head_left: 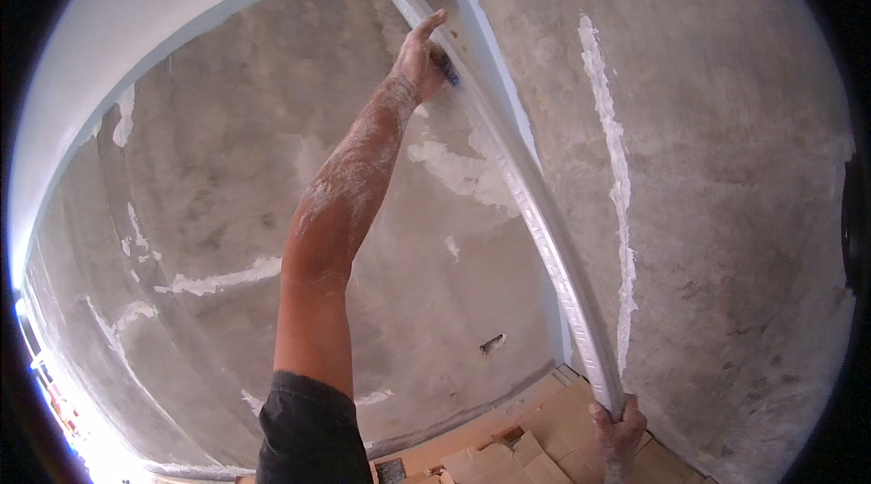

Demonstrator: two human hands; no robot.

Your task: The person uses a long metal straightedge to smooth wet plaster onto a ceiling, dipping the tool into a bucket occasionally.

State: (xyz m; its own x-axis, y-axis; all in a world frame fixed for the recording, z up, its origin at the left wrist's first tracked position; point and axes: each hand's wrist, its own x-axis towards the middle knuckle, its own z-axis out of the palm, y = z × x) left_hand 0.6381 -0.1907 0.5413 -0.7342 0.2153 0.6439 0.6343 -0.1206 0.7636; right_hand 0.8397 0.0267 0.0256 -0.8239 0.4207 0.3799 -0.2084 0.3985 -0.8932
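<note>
A long silver metal straightedge (pixel 544 234) slants along the corner where two grey plastered walls meet, its upper end reaching the white ceiling. High up, my left hand (pixel 420 62) is closed round the bar, thumb laid along it; white dust coats the hand and forearm. A small dark blue piece (pixel 446 67) shows by its fingers, too little seen to name. Low down, my right hand (pixel 620 430) grips the bar's bottom end, fingers wrapped about it. Whether the bar touches the wall along its length, I cannot tell.
White filler streaks run down the right wall (pixel 726 166) and over the left wall (pixel 227 185). A small hole (pixel 493 344) sits low in the left wall. Flattened cardboard (pixel 494 464) covers the floor below. Bright light comes in at the lower left.
</note>
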